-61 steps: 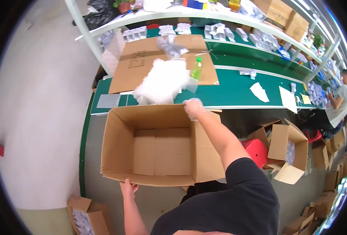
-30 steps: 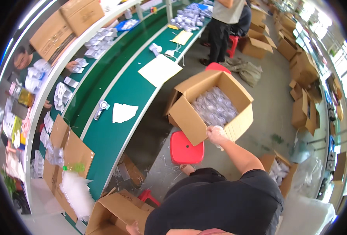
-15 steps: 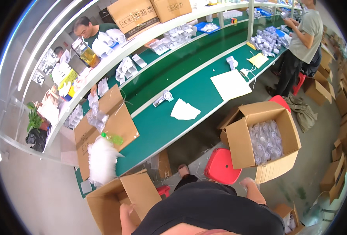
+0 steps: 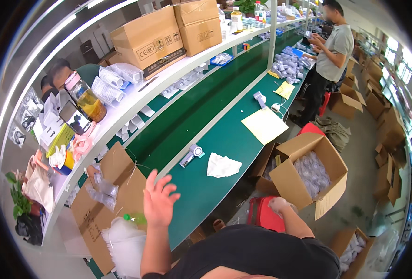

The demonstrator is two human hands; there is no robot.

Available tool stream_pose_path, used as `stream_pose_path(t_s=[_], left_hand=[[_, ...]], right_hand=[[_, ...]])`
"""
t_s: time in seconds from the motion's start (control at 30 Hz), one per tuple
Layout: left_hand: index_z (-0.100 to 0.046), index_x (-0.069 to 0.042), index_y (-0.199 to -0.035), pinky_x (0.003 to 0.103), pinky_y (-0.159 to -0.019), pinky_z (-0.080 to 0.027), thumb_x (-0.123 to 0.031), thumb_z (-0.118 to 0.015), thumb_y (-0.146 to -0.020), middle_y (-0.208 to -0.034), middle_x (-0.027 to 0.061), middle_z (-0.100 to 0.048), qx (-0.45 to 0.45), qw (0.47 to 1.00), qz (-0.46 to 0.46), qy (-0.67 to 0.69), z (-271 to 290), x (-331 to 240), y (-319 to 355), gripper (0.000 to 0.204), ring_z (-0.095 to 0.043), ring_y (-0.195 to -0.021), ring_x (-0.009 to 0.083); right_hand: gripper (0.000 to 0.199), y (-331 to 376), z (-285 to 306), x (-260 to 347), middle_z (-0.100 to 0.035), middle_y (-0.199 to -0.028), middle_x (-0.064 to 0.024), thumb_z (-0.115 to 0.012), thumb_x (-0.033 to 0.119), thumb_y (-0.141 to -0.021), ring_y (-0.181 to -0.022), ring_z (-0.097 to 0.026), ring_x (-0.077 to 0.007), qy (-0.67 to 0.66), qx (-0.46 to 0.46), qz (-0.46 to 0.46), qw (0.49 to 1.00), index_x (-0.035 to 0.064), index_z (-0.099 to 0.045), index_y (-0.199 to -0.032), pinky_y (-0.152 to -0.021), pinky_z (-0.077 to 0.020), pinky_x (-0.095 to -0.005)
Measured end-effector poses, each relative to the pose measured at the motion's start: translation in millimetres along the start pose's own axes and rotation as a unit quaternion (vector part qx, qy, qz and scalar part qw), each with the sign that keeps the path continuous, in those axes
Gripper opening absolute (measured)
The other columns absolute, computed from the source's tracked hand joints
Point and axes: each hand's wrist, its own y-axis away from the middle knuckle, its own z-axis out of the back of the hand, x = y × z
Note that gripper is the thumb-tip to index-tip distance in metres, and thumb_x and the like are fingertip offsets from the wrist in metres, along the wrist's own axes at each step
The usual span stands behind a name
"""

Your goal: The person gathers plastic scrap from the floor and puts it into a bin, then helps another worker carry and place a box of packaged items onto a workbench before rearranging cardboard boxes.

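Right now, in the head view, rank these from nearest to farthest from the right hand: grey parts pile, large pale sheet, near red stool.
1. Near red stool: at the right hand, just ahead of the body.
2. Large pale sheet: ahead, on the green bench.
3. Grey parts pile: farther along the bench, by the standing co-worker.

Assembly workshop: long green bench (image 4: 196, 191), laden shelf (image 4: 136, 99)

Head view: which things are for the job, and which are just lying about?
Probably the job:
red stool, at the right hand;
open carton of clear-wrapped pieces, beside it;
white bundle, near the left hand.

Probably just lying about:
pink-lidded jar, on the shelf;
green plant, far left;
crumpled sack, on the floor.
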Motion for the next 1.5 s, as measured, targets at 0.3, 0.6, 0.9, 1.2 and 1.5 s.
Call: stream_pose_path(t_s=[0.3,0.6,0.9,1.2,1.5], left_hand=[[-0.011,-0.009,-0.146,0.046,-0.085,-0.050,-0.070,-0.055,-0.078,-0.135,0.0265,-0.033,0.336,0.851,0.089,0.394,-135,-48,-11,0.101,-0.050,-0.109,0.0348],[0.000,-0.028,-0.150,0.042,-0.089,-0.043,-0.068,-0.048,-0.083,-0.134,0.0319,-0.024,0.324,0.780,0.082,0.530,-148,-23,-6,0.091,-0.045,-0.102,0.0353],[-0.006,-0.030,-0.150,0.039,-0.088,-0.040,-0.068,-0.047,-0.084,-0.133,0.0321,-0.027,0.297,0.870,0.091,0.383,-188,-1,-28,0.086,-0.046,-0.097,0.0347],[-0.019,-0.019,-0.148,0.042,-0.081,-0.049,-0.051,-0.063,-0.084,-0.136,0.0219,-0.029,0.340,0.906,0.174,0.181,-209,47,-99,0.084,-0.044,-0.109,0.0331],[-0.037,-0.001,-0.135,0.039,-0.084,-0.046,-0.040,-0.048,-0.094,-0.124,0.0183,-0.050,0.027,0.965,0.254,0.057,-55,101,-124,0.058,-0.051,-0.108,0.0287]], right_hand=[[0.035,69,133,97,-0.064,-0.112,-0.0124,-0.055,0.034,-0.082,-0.108,-0.059,-0.0312,-0.290,0.053,-0.229,0.928,0.0144,-0.067,-0.109,-0.095,-0.0456,-0.0398],[0.028,116,-42,25,-0.068,-0.102,-0.0118,-0.052,0.022,-0.081,-0.097,-0.065,-0.0302,-0.088,0.175,-0.162,0.967,0.0098,-0.071,-0.097,-0.085,-0.0518,-0.0406],[0.026,1,-99,-26,-0.068,-0.101,-0.0099,-0.052,0.028,-0.084,-0.094,-0.066,-0.0278,0.094,0.162,0.037,0.982,0.0137,-0.071,-0.096,-0.078,-0.0535,-0.0401],[0.050,-23,37,-55,-0.059,-0.104,-0.0145,-0.056,0.047,-0.082,-0.088,-0.060,-0.0266,-0.784,-0.239,-0.392,0.418,0.0073,-0.052,-0.114,-0.081,-0.0469,-0.0457],[0.071,-6,15,-165,-0.050,-0.119,-0.0191,-0.056,0.048,-0.083,-0.095,-0.057,-0.0314,-0.760,-0.401,-0.487,-0.154,0.0028,-0.036,-0.134,-0.087,-0.0445,-0.0514]])
